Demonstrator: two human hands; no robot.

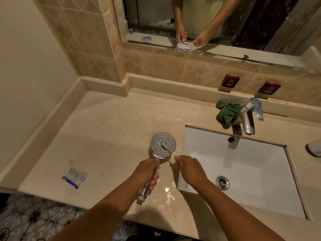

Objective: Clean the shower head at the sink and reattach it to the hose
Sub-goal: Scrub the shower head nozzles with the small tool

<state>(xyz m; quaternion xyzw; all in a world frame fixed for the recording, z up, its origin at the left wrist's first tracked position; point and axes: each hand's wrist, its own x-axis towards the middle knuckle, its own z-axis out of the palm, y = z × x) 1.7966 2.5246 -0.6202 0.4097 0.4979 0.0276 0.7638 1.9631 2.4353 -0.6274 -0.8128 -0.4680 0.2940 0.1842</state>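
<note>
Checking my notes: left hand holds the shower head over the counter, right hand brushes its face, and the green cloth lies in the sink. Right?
No: the head view shows the green cloth on the counter beside the tap, not in the sink. The left hand holds the shower head; the right hand scrubs its face with a brush.

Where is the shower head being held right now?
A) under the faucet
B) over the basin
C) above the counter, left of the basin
C: the left hand grips the shower head above the counter, left of the basin; the right hand pinches a brush on its face.
</note>
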